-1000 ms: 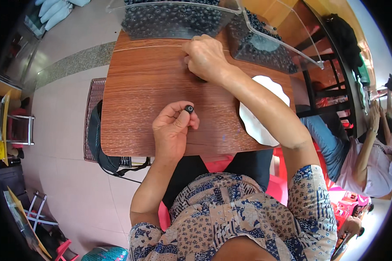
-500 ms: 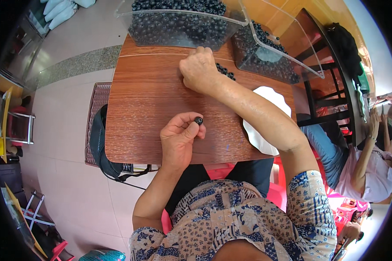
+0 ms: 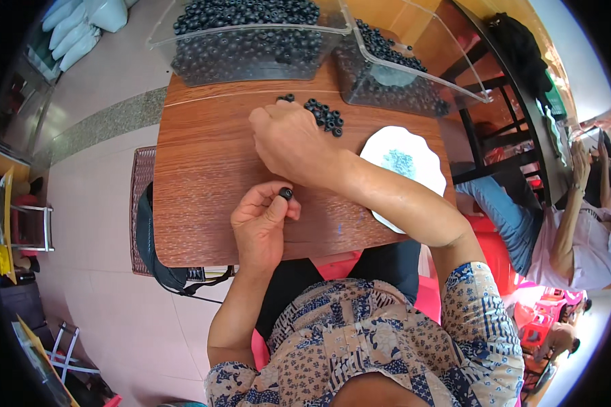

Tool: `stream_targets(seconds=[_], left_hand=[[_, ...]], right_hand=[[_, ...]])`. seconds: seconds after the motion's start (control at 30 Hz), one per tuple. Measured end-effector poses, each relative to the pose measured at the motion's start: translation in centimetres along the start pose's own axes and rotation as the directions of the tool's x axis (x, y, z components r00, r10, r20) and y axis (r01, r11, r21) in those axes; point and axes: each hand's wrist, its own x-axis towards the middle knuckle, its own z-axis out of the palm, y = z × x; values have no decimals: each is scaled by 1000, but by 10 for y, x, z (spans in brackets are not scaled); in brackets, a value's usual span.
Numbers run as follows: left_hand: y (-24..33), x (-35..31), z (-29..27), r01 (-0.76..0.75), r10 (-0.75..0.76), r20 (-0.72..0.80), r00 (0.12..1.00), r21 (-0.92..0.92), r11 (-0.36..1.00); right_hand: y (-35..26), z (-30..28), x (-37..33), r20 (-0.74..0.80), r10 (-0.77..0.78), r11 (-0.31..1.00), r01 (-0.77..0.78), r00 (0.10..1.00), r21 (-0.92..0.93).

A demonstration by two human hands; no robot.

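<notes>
"How do the edges lie around the hands?"

"The reddish-brown wood-grain table (image 3: 200,176) runs broadly from both hands to its left edge. Its front edge passes under the left wrist. On the right, the white scalloped plate (image 3: 424,173) sits near the table's side, and the right forearm crosses in front of its near-left rim."

"And the hands?"

"The left hand (image 3: 259,220) pinches a small black round bead (image 3: 286,194) between thumb and forefinger, above the table near the front edge, other fingers loosely curled. The right hand (image 3: 288,139), farther out, is curled nearly into a fist; I can't tell whether it holds anything."

"What about the containers?"

"Two clear plastic tubs stand along the far side. The left tub (image 3: 329,32) is heaped with black beads; the right tub (image 3: 448,83) has black beads plus something pale. Between it and the right hand lie loose black beads (image 3: 328,122). The plate bears a grey-green patch, printed or loose, I can't say."
</notes>
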Motion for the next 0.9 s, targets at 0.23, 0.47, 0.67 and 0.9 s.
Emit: stream_targets(seconds=[0.23, 0.47, 0.67, 0.9], left_hand=[[0, 3, 5, -3, 3, 10, 1000, 0, 1000], [-12, -14, 31, 170, -169, 54, 984, -22, 985], [-12, -24, 51, 281, -275, 114, 955, -37, 959], [-16, -25, 64, 354, -340, 148, 929, -85, 931]], right_hand=[[-1, -64, -54, 341, 373, 533, -500, 863, 683], [-27, -99, -97, 446, 543, 163, -610, 712, 776], [-30, -108, -124, 225, 576, 337, -479, 786, 811], [-30, -121, -134, 132, 563, 457, -441, 816, 773]])
